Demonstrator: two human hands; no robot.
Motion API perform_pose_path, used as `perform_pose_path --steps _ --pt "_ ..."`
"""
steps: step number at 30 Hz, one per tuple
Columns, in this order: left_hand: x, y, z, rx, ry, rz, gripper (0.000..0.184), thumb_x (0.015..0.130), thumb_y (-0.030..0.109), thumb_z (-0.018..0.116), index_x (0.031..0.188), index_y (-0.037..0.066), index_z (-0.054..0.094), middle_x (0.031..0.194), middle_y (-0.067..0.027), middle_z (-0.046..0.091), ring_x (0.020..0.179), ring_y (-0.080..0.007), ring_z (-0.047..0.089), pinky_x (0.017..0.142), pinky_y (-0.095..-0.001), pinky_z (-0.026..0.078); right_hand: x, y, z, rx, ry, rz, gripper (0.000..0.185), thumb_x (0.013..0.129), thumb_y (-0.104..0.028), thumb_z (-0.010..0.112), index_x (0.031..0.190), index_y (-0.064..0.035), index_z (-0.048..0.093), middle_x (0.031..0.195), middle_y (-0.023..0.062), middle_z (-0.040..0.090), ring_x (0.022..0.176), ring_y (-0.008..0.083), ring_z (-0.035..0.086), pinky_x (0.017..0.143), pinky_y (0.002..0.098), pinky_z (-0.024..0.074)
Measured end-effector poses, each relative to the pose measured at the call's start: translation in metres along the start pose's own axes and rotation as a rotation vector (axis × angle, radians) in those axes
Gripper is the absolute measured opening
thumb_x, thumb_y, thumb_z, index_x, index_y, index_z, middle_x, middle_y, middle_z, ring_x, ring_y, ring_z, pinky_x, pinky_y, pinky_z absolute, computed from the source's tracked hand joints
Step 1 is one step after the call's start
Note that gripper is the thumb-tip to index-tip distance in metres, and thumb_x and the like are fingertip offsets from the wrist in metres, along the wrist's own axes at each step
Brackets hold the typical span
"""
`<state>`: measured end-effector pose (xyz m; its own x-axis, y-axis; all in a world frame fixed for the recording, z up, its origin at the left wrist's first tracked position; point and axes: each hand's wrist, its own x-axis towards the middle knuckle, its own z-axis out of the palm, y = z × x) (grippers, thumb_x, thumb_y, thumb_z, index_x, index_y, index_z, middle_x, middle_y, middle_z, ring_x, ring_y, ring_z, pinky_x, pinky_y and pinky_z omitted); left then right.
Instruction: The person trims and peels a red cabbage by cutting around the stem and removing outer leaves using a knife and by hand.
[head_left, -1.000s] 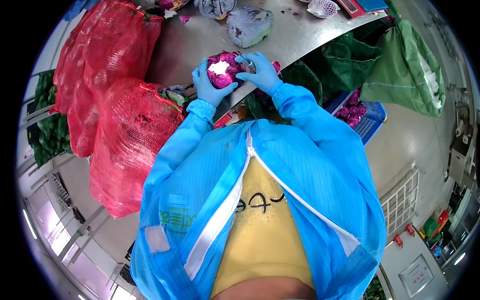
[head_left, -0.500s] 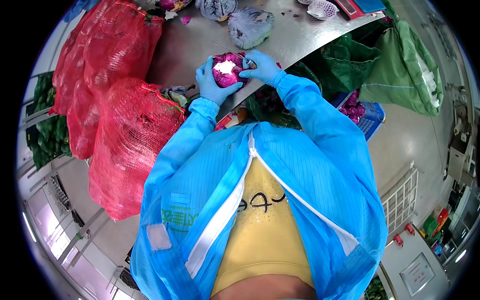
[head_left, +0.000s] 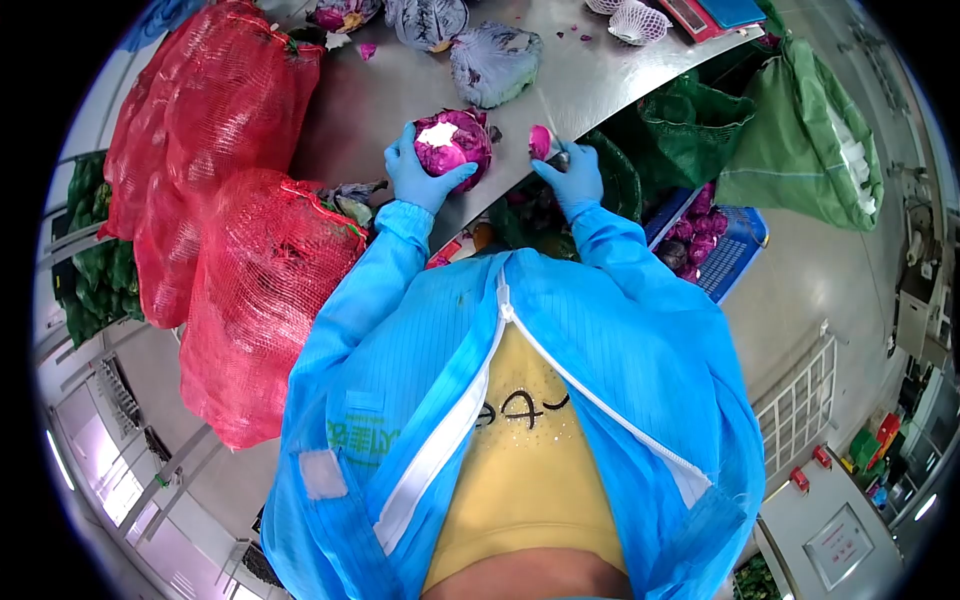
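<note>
A purple cabbage (head_left: pixel 463 160) with a pale cut patch on top rests on the steel table (head_left: pixel 360 110). Curved round its left side is my gloved left hand (head_left: pixel 418 178), thumb against the front. My right hand (head_left: pixel 575 178) is apart from the cabbage, over the table's edge, closed round a thin knife (head_left: pixel 556 140). A cut purple piece (head_left: pixel 540 142) shows at the thumb and blade. Behind the cabbage lie a loose outer leaf (head_left: pixel 495 62) and a greyish cabbage (head_left: pixel 428 20).
Red mesh sacks (head_left: pixel 265 300) stand at the left. Right of the table are a dark green bag (head_left: pixel 695 122), a light green sack (head_left: pixel 800 150) and a blue crate (head_left: pixel 742 250) with purple cabbages. White foam nets (head_left: pixel 638 22) lie at the back.
My right hand has moved right, away from the cabbage, with the knife and a purple piece. My left hand stays on the cabbage, which has shifted only slightly.
</note>
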<state>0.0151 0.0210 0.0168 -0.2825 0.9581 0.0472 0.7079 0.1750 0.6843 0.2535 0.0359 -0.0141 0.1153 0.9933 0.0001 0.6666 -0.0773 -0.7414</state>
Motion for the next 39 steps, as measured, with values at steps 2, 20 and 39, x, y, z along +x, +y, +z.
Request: perform_pose_path --steps 2,20,39 --pt "-0.001 0.0 0.002 0.014 0.01 0.018 0.114 0.047 0.045 0.086 0.137 0.002 0.03 0.123 -0.0196 0.034 0.113 -0.0343 0.04 0.101 -0.0391 0.034 0.006 -0.025 0.012 0.227 -0.081 -0.108 0.048 0.069 -0.032 0.077 0.105 -0.0047 0.06 0.092 0.0116 0.058 0.085 0.0234 0.062 0.075 0.0319 0.0499" --pt "-0.029 0.028 0.013 0.11 0.135 0.207 0.11 0.051 0.042 0.084 0.137 0.004 0.028 0.126 -0.0199 0.034 0.114 -0.0355 0.034 0.095 -0.0448 0.034 -0.009 -0.055 0.044 0.551 -0.246 0.281 0.048 0.061 -0.035 0.081 0.085 -0.0034 0.054 0.076 0.0105 0.058 0.064 0.0208 0.055 0.061 0.0336 0.046" --pt "-0.029 0.026 0.013 0.139 0.053 0.143 0.114 0.049 0.044 0.085 0.138 0.004 0.027 0.127 -0.021 0.033 0.114 -0.0373 0.034 0.097 -0.0462 0.032 -0.02 -0.085 0.039 0.585 -0.214 0.229 0.029 0.069 -0.016 0.077 0.085 -0.004 0.056 0.072 0.0015 0.056 0.065 0.0084 0.05 0.06 0.0241 0.0444"
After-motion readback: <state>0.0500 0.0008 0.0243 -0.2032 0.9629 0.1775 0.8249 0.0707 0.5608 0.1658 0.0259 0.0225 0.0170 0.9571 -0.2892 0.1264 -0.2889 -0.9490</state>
